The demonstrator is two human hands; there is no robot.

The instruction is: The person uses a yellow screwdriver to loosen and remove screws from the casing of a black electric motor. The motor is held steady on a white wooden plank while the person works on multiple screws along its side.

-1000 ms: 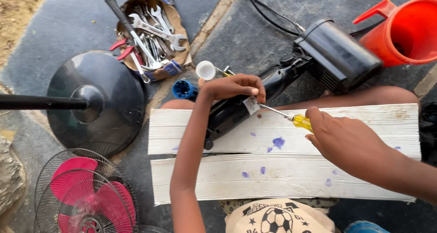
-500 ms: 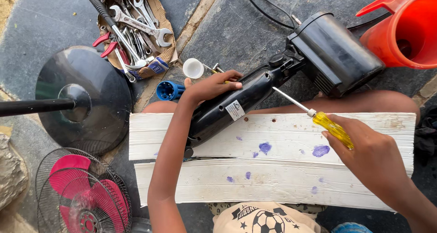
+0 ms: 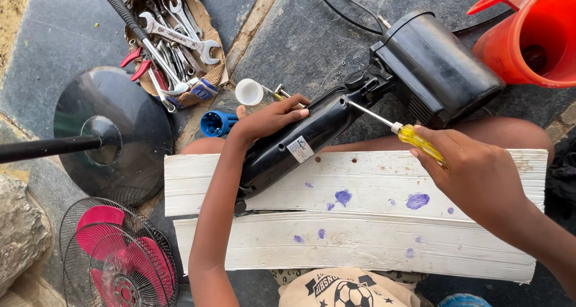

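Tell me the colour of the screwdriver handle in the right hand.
Clear yellow; the screwdriver handle shows best in the head view, gripped by the right hand.

black fan neck (image 3: 300, 145), yellow screwdriver (image 3: 420, 142) (clear handle)

The floor (image 3: 300, 37) is of dark grey stone slabs with pale joints, in soft daylight. A white board (image 3: 360, 247) with purple spots lies across it. At the left stand a black round base (image 3: 120, 139), a rock (image 3: 21, 235) and a fan grille (image 3: 114, 253). An orange jug (image 3: 528, 37) stands at the top right.
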